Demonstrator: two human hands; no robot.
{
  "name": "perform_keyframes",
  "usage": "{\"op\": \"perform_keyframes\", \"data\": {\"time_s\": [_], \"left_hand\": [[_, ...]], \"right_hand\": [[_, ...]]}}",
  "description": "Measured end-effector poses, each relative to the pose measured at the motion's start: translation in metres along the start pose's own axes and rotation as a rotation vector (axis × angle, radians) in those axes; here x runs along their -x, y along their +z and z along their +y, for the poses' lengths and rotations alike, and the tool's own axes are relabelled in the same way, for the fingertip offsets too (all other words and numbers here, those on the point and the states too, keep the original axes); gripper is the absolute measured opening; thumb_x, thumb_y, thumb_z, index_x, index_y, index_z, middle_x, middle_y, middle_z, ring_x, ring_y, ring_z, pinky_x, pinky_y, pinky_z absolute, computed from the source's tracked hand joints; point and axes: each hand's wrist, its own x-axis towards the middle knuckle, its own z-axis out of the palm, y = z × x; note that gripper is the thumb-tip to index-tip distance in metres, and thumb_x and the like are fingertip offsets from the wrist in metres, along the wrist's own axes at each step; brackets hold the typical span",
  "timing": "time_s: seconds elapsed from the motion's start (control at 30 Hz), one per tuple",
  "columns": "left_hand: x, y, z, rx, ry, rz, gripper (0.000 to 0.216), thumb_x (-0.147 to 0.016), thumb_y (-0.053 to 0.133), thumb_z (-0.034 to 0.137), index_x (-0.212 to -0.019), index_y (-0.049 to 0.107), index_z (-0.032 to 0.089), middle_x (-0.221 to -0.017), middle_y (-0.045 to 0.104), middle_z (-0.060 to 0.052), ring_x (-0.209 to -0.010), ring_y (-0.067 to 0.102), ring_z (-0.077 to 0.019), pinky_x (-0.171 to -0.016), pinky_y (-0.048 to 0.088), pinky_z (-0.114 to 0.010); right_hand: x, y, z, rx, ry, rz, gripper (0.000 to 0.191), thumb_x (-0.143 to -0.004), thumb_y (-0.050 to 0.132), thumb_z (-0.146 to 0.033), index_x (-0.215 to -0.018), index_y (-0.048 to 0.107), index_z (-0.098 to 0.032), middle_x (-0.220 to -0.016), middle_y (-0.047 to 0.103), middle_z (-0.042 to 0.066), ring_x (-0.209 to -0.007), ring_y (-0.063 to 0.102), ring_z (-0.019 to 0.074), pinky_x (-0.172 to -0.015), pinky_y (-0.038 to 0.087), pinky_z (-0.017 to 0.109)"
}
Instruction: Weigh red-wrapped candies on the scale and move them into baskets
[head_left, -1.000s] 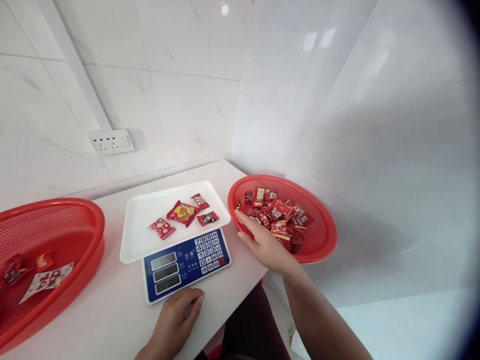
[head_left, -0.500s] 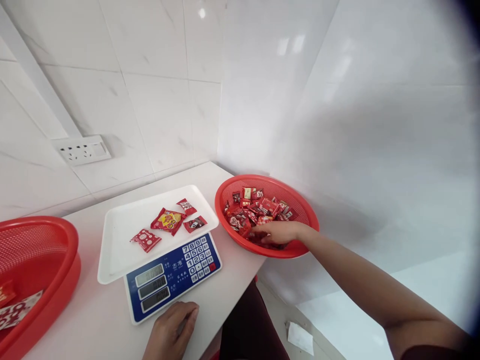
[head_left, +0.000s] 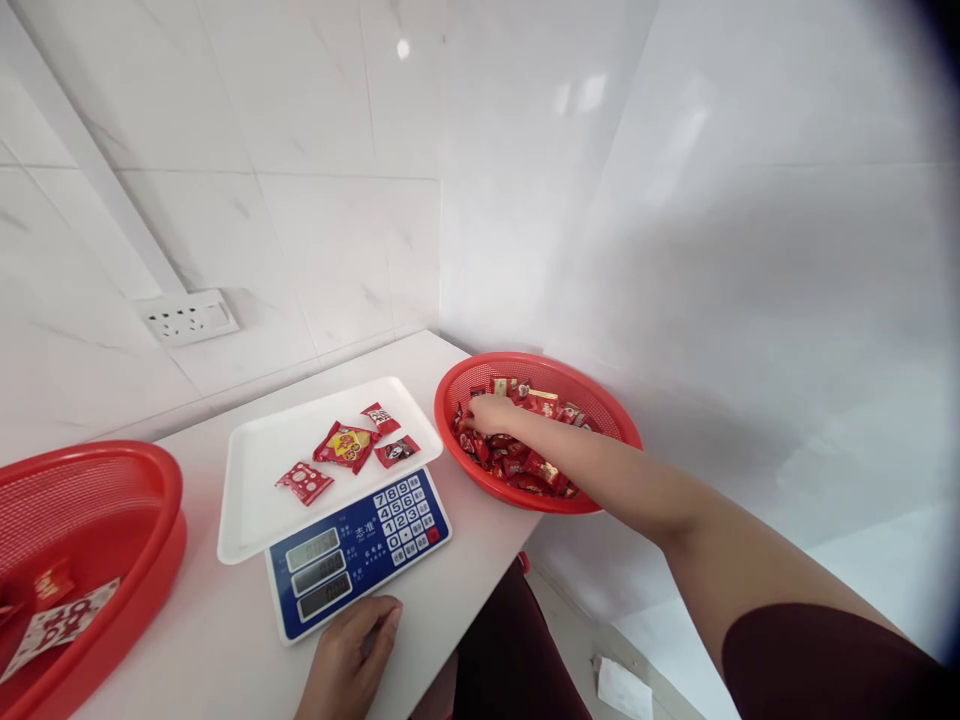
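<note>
My right hand (head_left: 491,414) reaches into a red perforated basket (head_left: 619,425) on the right, toward its left side. Its fingertips dip among small red-wrapped candies (head_left: 551,470), so whether they grip one is hidden. My left hand (head_left: 358,640) rests on the table just below the scale, its fingers curled in with nothing seen in them. A blue-and-white digital scale (head_left: 367,552) carries a white tray (head_left: 259,450). Lying apart on the tray are a larger red-and-yellow packet (head_left: 346,446), a red dotted packet (head_left: 305,482) and two smaller packets (head_left: 396,451) near its right edge.
Another red basket (head_left: 161,500) stands at the left, with a patterned packet (head_left: 64,620) inside. The white table (head_left: 450,590) ends at a front edge above my leg. Walls close in behind and to the right; a wall socket (head_left: 191,317) sits at the left.
My right hand has moved from the basket's near middle to its left side, among the candies. My left hand stays by the scale. The view has shifted slightly.
</note>
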Motion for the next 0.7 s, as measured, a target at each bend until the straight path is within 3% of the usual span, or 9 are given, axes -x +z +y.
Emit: {"op": "perform_keyframes", "data": {"time_s": [0.13, 0.27, 0.33, 0.47, 0.6, 0.7], "left_hand": [[0.002, -0.001, 0.001, 0.006, -0.017, 0.01, 0.022, -0.088, 0.046, 0.034, -0.084, 0.065, 0.023, -0.08, 0.07, -0.002, -0.072, 0.067, -0.0138, -0.065, 0.053, -0.02], [0.004, -0.001, 0.006, 0.004, -0.023, -0.023, 0.023, -0.09, 0.043, 0.03, -0.083, 0.063, 0.022, -0.078, 0.069, -0.002, -0.071, 0.065, -0.0136, -0.064, 0.051, -0.021], [0.005, -0.001, 0.009, -0.005, -0.012, -0.048, 0.022, -0.089, 0.043, 0.028, -0.083, 0.063, 0.021, -0.077, 0.069, -0.003, -0.07, 0.065, -0.0138, -0.064, 0.051, -0.021], [0.006, 0.0, 0.01, -0.027, -0.006, -0.075, 0.021, -0.089, 0.043, 0.026, -0.086, 0.063, 0.021, -0.078, 0.069, -0.003, -0.07, 0.064, -0.0141, -0.063, 0.05, -0.022], [0.006, -0.003, 0.008, -0.035, -0.037, -0.052, 0.023, -0.089, 0.042, 0.028, -0.086, 0.063, 0.021, -0.08, 0.069, -0.003, -0.071, 0.063, -0.0139, -0.064, 0.049, -0.023], [0.006, -0.006, 0.009, -0.038, -0.047, -0.045, 0.024, -0.09, 0.041, 0.027, -0.087, 0.063, 0.02, -0.079, 0.068, -0.003, -0.072, 0.063, -0.0138, -0.066, 0.049, -0.024]], "right_hand": [[-0.007, 0.0, -0.005, 0.0, -0.012, 0.005, 0.021, -0.077, 0.057, -0.025, -0.09, 0.071, -0.014, -0.093, 0.071, 0.011, -0.082, 0.065, 0.0208, -0.066, 0.044, 0.024], [0.002, -0.024, -0.004, -0.007, -0.009, 0.087, 0.022, -0.08, 0.052, -0.025, -0.084, 0.071, -0.014, -0.088, 0.071, 0.01, -0.081, 0.064, 0.0224, -0.066, 0.043, 0.026], [0.008, -0.039, -0.01, -0.054, -0.037, 0.136, 0.027, -0.084, 0.047, -0.029, -0.088, 0.069, -0.016, -0.089, 0.07, 0.009, -0.079, 0.064, 0.0203, -0.066, 0.044, 0.025], [0.024, -0.055, -0.036, -0.398, -0.189, 0.213, 0.035, -0.088, 0.044, -0.039, -0.108, 0.064, -0.017, -0.093, 0.07, 0.006, -0.077, 0.064, 0.0158, -0.069, 0.046, 0.024], [0.058, -0.05, -0.055, -0.449, -0.287, 0.246, 0.043, -0.086, 0.049, -0.039, -0.123, 0.056, -0.019, -0.098, 0.07, 0.006, -0.086, 0.064, 0.0181, -0.076, 0.048, 0.029], [0.094, -0.03, -0.05, -0.387, -0.286, 0.234, 0.042, -0.087, 0.047, -0.038, -0.126, 0.054, -0.026, -0.105, 0.069, 0.003, -0.093, 0.064, 0.0209, -0.078, 0.049, 0.032]]}}
